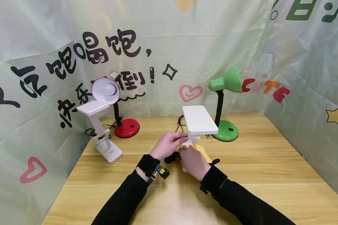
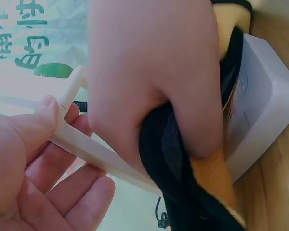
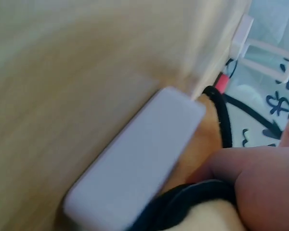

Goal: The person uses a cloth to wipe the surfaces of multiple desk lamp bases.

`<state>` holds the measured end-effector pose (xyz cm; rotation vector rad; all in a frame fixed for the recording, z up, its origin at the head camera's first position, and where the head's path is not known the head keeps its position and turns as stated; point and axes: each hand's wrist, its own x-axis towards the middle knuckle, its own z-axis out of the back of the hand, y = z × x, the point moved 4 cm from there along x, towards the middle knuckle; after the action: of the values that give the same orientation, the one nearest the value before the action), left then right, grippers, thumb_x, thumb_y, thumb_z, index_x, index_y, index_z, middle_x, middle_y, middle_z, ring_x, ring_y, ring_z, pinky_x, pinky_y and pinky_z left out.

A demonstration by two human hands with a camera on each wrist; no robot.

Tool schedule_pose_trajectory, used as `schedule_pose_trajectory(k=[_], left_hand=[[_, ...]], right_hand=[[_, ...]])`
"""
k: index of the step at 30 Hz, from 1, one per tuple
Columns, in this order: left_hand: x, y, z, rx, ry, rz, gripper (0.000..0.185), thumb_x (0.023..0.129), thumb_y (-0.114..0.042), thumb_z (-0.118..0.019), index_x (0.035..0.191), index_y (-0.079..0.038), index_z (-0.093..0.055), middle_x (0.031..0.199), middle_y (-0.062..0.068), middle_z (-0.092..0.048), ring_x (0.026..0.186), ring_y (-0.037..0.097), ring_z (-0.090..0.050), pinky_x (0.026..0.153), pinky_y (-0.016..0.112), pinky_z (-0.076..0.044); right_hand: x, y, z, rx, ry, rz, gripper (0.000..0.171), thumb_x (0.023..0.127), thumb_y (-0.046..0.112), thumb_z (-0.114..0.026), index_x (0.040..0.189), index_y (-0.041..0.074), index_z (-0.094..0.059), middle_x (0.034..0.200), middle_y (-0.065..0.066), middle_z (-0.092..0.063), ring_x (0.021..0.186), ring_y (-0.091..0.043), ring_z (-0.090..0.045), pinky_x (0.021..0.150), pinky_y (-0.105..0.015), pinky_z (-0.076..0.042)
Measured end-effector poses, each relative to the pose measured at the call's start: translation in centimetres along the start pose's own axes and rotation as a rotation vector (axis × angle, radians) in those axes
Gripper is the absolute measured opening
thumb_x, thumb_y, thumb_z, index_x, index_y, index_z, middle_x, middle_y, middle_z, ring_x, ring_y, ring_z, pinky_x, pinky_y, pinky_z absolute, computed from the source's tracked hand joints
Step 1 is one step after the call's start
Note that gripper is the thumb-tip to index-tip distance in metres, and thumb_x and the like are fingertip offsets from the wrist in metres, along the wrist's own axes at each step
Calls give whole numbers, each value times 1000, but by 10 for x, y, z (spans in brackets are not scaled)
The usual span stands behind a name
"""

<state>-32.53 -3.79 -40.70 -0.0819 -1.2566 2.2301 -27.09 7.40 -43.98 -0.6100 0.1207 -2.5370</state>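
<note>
Wide from the head; tight and tilted from both wrists
The head camera looks forward and down over the forearms (image 1: 121,197) onto the tabletop (image 1: 270,178) and backdrop (image 1: 160,18); the left wrist camera faces both hands (image 1: 169,145) close up, tabletop at its right; the right wrist camera, also near, has tabletop filling its upper left; both wrist views share the white lamp's base (image 3: 135,159) and yellow cloth (image 3: 206,132).

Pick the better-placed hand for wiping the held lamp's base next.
Right, probably: the right hand pinches the yellow cloth beside the base, while the left hand holds the stem.
</note>
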Motion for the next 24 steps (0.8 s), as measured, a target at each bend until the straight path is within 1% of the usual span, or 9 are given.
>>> schedule_pose_trajectory(k=[2,5,7,9,12,14,18,21,24], left_hand=[[1,0,0,-3,-2,3,31,101,-36,-62,125,-20,-73,123,-5,-73,113,6,-65,93,26,-53],[1,1,-1,-7,-5,8,31,101,-36,-62,125,-20,-73,124,-5,-72,115,5,-65,93,27,-55],[2,2,-1,-11,-7,12,31,101,-37,-63,124,-21,-74,124,-6,-72,114,5,-65,91,27,-55],[2,2,-2,-9,-11,16,31,100,-39,-63,124,-22,-74,123,-7,-73,113,5,-65,91,27,-55],[2,3,-3,3,-16,16,31,100,-39,-62,124,-22,-74,123,-8,-73,113,5,-65,93,28,-54],[2,2,-3,10,-17,15,31,101,-39,-62,124,-22,-74,122,-8,-73,114,5,-65,94,29,-53],[2,1,-2,15,-17,20,32,101,-39,-62,125,-22,-73,121,-7,-74,114,5,-65,97,31,-53],[2,0,-2,15,-14,29,32,101,-39,-62,125,-21,-73,121,-7,-74,115,6,-66,96,30,-54],[3,1,-2,10,-12,31,31,101,-38,-62,124,-21,-73,120,-7,-74,114,7,-66,95,30,-54]], right_hand=[[2,-3,-3,-74,-53,14,24,87,23,-78,99,3,-70,77,-6,-66,69,-23,-63,52,-31,-56],[4,-7,-7,-157,-100,20,32,87,28,-79,108,5,-71,71,-3,-65,69,-21,-66,51,-28,-55],[4,-9,-8,-183,-105,18,37,87,30,-79,113,6,-70,72,-3,-67,71,-20,-67,51,-28,-55],[3,-9,-10,-198,-90,21,38,88,32,-79,115,6,-70,81,-3,-70,73,-20,-67,52,-27,-55],[-1,-6,-11,-194,-67,18,35,88,31,-78,113,6,-71,95,-4,-72,78,-20,-66,57,-28,-57],[-4,-2,-10,-180,-59,14,33,88,29,-79,109,6,-71,99,-6,-72,79,-22,-64,58,-29,-57],[-12,4,-2,-129,-41,15,32,83,29,-82,104,6,-71,94,-6,-69,77,-22,-62,56,-30,-56],[-20,8,9,-85,-8,47,34,82,33,-84,102,9,-71,94,-4,-69,78,-21,-63,53,-28,-55],[-29,10,22,-37,46,90,32,82,34,-83,101,11,-71,93,-3,-70,80,-21,-65,57,-29,-55]])
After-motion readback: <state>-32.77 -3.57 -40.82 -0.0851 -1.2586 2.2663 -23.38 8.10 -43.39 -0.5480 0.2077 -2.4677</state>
